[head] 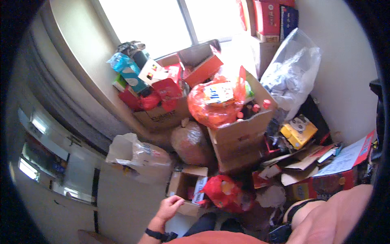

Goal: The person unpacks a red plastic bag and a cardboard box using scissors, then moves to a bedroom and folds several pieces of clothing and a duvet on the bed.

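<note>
My left hand [170, 207], with a black watch [157, 235] on its wrist, is at the near left corner of a small open cardboard box [188, 209]. Its fingers are curled, and I cannot tell whether they grip the box's edge or just hover over it. Inside the box something pinkish shows dimly. Right beside it, a full red plastic bag [224, 193] slumps on the floor near my feet. My right arm [335, 210] crosses the lower right of the view, but the right hand is not visible.
A large cardboard carton [240, 149] holds a red bag and red-capped bottles. Behind it stands another carton [161, 117] of packages. Nearby are a paper-like bag [149, 158], a tied sack [192, 141], a clear bag [292, 73], a yellow box [298, 131] and flattened cardboard [301, 163].
</note>
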Demonstrator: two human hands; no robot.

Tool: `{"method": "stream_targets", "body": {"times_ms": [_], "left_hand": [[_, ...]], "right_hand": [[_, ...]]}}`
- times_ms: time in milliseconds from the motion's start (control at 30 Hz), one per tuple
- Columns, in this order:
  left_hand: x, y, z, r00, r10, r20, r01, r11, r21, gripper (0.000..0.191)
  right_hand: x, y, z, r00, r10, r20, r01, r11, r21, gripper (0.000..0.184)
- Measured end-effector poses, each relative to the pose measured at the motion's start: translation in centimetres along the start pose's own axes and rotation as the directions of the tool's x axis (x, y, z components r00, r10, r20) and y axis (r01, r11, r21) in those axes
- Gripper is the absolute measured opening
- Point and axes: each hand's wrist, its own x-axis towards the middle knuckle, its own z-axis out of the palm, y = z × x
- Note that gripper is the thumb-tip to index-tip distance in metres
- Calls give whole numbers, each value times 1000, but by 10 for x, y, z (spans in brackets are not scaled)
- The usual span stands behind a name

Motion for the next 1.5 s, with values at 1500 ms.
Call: {"method": "stream_targets", "body": {"times_ms": [1500], "left_hand": [[-69,-119,-213,967,-11,-253,-96,910,-404,12]], "right_hand": [[-4,-9,236,967,194,166,-173,975,-138,24]]}}
